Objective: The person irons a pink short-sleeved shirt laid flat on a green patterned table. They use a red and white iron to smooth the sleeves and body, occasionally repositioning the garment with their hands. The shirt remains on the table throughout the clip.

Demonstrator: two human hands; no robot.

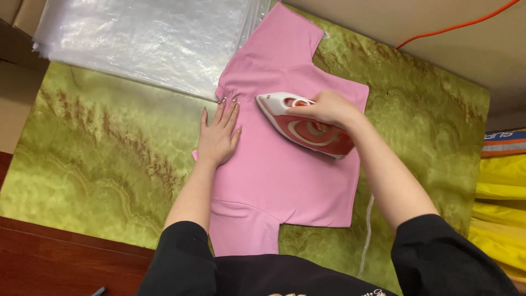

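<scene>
My left hand (pixel 218 136): fingers spread, palm flat on pink shirt (pixel 279 181). My right hand (pixel 327 107): closed around iron (pixel 304 125) handle, iron resting on shirt, green surface (pixel 98 153) beneath.

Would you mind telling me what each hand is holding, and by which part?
Right hand grips the iron by its handle; left hand holds nothing, resting flat on the pink shirt.

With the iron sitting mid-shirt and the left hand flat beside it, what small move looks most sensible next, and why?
Probably a short glide of the iron toward the sleeve beside the plastic sheets. The right hand grips its handle with the tip pointing that way, and the left hand lies flat on the pink shirt beside the tip, holding the fabric smooth.
</scene>
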